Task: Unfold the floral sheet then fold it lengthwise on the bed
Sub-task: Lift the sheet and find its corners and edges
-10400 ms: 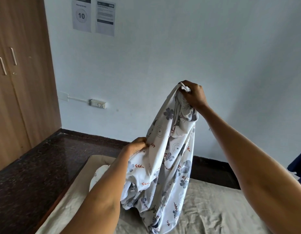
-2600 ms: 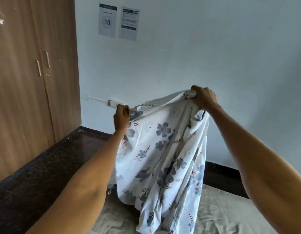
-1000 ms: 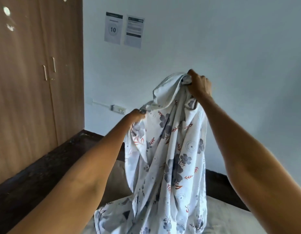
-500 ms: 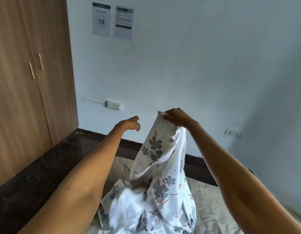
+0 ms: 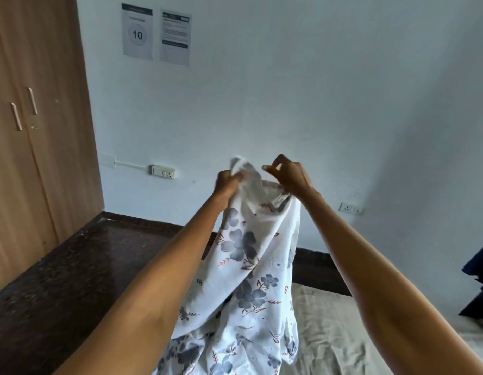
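The floral sheet [image 5: 251, 269], white with grey-blue flowers and red sprigs, hangs bunched in front of me, and its lower part is piled on the bed [image 5: 332, 331]. My left hand [image 5: 227, 183] grips a raised top corner of the sheet. My right hand [image 5: 289, 176] is just to the right at the same height. Its thumb and forefinger stick up with nothing between them, while the cloth gathers under its palm and lower fingers. Both arms are stretched forward.
The bed has a crumpled beige cover. Dark stone floor [image 5: 61, 277] lies to the left, with a wooden wardrobe [image 5: 32, 136] beyond it. The wall ahead carries two notices [image 5: 156, 33] and two sockets [image 5: 163, 171]. A dark blue object [image 5: 479, 269] is at the right edge.
My left hand, holding nothing half a second ago, has taken the sheet's top corner. My right hand has shifted its hold along the top edge. The sheet was held higher a second ago.
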A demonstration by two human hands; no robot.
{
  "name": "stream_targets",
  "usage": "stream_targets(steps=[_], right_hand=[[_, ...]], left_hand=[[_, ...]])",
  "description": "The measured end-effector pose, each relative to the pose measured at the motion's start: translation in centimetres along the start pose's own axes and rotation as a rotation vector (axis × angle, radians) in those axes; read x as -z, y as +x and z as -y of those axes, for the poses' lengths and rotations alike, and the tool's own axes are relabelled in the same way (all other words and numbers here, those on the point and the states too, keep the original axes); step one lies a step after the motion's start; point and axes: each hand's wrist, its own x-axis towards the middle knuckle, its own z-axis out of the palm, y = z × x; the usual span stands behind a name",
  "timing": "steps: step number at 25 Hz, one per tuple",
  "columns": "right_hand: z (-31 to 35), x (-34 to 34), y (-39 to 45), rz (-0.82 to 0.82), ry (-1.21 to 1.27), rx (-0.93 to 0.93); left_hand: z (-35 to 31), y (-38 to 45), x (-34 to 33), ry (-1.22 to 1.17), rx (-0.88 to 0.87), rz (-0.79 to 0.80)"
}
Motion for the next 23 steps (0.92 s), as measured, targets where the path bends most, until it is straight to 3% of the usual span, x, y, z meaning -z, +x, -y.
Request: stream_targets(steps=[2, 4, 6, 10, 13, 16, 19, 23], right_hand=[[-3.2, 0.8, -0.2, -0.109, -0.094, -0.251], [-5.6, 1.4, -0.8, -0.116, -0.151, -0.423], [-6.4, 1.4, -1.1, 0.009, -0.170, -0.359], [-5.5, 2.4, -2.8, 0.445, -0.035, -0.081], [-7.0, 2.3, -3.6, 0.650, -0.108, -0.061], [-9.6, 0.0, -4.9, 0.749, -0.208, -0.118], [-12.8, -2.7, -7.4, 0.723, -0.311, -0.239], [-14.1, -3.9, -8.3, 0.442, -0.232, -0.350]], left_hand=[[1.3, 0.9, 1.7, -0.003, 0.112, -0.316], [2.4, 1.1, 3.2, 0.124, 0.114, -0.431], [2.5, 1.1, 3.5, 0.225, 0.045, -0.437], [1.1, 1.5, 3.5, 0.307, -0.091, -0.482], [-1.0, 1.6, 2.4, 0.264, -0.185, -0.503], [-3.4, 1.4, 1.4, 0.174, -0.219, -0.586], [-4.8, 1.5, 3.0, 0.169, -0.199, -0.666], [-3.0, 1.0, 4.6, 0.222, -0.109, -0.693]])
